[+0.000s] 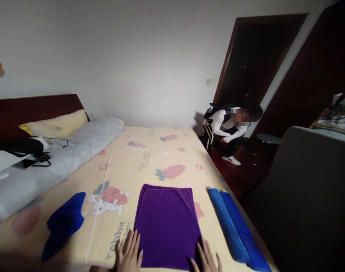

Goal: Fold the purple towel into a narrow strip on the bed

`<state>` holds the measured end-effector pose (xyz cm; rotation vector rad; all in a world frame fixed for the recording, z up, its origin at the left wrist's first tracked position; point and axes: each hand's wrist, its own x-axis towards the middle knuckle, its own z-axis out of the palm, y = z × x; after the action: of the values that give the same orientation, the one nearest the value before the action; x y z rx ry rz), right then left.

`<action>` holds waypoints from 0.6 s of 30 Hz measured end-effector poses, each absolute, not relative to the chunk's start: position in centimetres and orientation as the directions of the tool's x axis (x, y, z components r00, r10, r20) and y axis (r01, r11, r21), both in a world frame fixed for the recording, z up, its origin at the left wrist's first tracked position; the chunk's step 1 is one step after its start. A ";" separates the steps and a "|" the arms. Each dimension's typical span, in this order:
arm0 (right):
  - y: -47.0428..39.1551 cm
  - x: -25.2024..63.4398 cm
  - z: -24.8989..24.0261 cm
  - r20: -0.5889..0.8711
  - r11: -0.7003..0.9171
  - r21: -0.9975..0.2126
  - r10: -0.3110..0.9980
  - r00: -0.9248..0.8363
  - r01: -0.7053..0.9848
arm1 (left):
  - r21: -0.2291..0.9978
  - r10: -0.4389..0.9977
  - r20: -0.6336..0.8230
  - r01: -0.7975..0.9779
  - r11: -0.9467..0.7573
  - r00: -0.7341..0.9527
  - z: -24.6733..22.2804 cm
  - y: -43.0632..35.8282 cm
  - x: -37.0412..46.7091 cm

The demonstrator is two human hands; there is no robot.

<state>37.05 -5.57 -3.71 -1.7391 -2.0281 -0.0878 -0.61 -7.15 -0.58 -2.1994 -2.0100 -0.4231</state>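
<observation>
A purple cloth (167, 226), folded into a rectangle, lies flat on the bed (149, 155). My left hand (129, 254) rests at its lower left edge, palm down with fingers spread. At the lower right edge lies my right hand (206, 257), its fingers apart and touching the cloth's border. Neither hand grips anything. To the left is a crumpled blue cloth (65, 223). On the right, a lighter blue roll (227, 226) sits beside a darker blue one (244, 230) along the bed's edge.
A grey-wrapped long bundle (76, 151) and a yellow pillow (59, 126) lie at the left, with a black device (32, 161) and cable. A person (225, 124) sits bent forward beyond the bed's right side. A dark chair back (308, 189) stands at the right.
</observation>
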 end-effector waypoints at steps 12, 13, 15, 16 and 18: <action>2.9 34.5 -1.9 0.334 0.372 -0.257 0.900 -0.280 0.892 | 0.108 0.937 0.200 0.944 -0.311 0.285 0.8 -0.5 1.9; 3.0 36.4 -2.6 0.329 0.340 -0.250 0.910 -0.251 0.906 | 0.097 0.944 0.206 0.955 -0.280 0.256 0.3 -0.8 0.1; 3.2 38.9 -3.1 0.322 0.298 -0.238 0.922 -0.214 0.924 | 0.069 0.952 0.229 0.972 -0.223 0.202 -0.5 -0.9 -2.1; 3.4 39.2 -2.9 0.323 0.292 -0.235 0.923 -0.209 0.927 | 0.056 0.951 0.246 0.977 -0.205 0.186 -0.6 -0.6 -2.2; 4.1 38.0 -1.7 0.333 0.319 -0.242 0.914 -0.230 0.916 | 0.040 0.941 0.284 0.978 -0.202 0.183 -0.3 0.6 -0.8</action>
<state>37.97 4.13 -1.66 -1.6218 -2.1801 -0.0059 -0.76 0.61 -0.28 -2.2955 -1.8803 -0.3716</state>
